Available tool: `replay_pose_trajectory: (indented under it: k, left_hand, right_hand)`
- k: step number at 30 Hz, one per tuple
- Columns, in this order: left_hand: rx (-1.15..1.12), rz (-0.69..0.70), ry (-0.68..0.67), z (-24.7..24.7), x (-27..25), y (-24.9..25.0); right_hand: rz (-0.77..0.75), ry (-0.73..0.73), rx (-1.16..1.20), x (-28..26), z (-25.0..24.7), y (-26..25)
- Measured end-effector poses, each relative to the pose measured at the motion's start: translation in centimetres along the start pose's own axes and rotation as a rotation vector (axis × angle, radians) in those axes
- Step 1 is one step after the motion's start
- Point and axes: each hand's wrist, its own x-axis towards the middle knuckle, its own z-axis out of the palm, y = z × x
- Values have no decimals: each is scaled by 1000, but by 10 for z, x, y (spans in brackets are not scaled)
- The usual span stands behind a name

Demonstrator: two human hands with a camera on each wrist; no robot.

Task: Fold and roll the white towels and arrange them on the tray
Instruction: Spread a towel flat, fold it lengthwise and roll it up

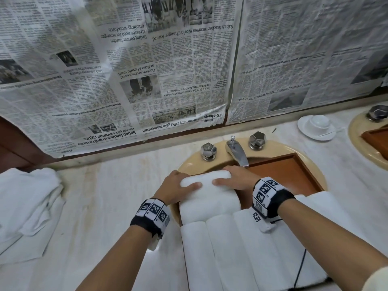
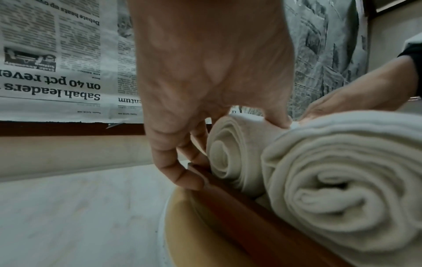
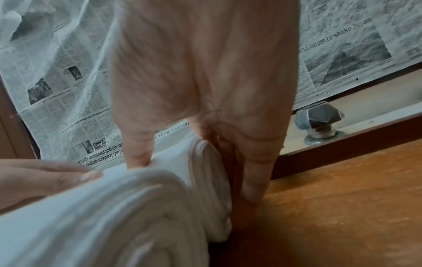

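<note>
Faucet (image 1: 236, 151) just beyond the gripped towel (image 1: 206, 181)

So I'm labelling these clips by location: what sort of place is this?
Probably a bathroom vanity, perhaps in a hotel: a beige basin with a chrome tap set in a marble counter, and a tray of rolled white towels.

White rolled towels (image 1: 231, 244) in wooden tray (image 1: 294, 175)
</note>
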Motion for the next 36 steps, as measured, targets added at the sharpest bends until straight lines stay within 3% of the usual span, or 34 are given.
replay_pose_trajectory:
  k: [11, 22, 30, 36]
  left_hand:
    - [-16, -80, 52, -4, -21, -3]
    - [-60, -7, 164, -22, -78, -42]
    - [-20, 77, 224, -48, -146, -93]
    - [71, 48, 242, -76, -216, -157]
  right_hand:
    - [37, -10, -36, -8, 2, -4]
    - [-150, 232, -137, -57, 10, -34]
    - [-290, 264, -203, -102, 75, -109]
    - [-354, 238, -256, -115, 149, -183]
